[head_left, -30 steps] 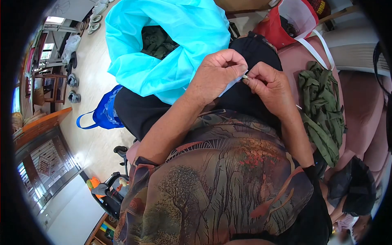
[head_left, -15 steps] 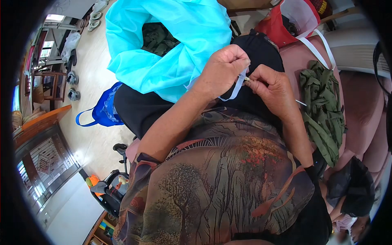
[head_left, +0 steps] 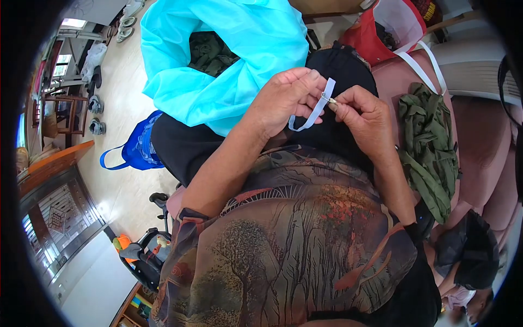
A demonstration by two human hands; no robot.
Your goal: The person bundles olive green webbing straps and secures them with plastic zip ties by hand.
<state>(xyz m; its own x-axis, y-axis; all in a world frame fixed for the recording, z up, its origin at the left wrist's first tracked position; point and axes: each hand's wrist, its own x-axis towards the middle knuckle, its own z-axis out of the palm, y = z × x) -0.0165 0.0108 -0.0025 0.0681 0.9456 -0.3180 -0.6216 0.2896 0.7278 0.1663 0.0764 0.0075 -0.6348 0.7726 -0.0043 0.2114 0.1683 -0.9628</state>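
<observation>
You hold the white strip (head_left: 314, 115) in front of you, between both hands, probably so the small metal fastener (head_left: 327, 98) on it sits in clear view; your right hand (head_left: 366, 113) pinches that fastener between thumb and finger; your left hand (head_left: 284, 102) is half curled, fingers behind the strip, its grip impossible to tell. The green cloth (head_left: 427, 141) lies to your right, seemingly for easy reach.

A pink upholstered sofa (head_left: 389, 82), crumpled olive-green fabric (head_left: 430, 144) along its seat, a red tote bag (head_left: 368, 39) at the far end — pale, glossy floor (head_left: 126, 92), grey sneakers (head_left: 96, 104) lined up near dark footwear (head_left: 98, 79).
</observation>
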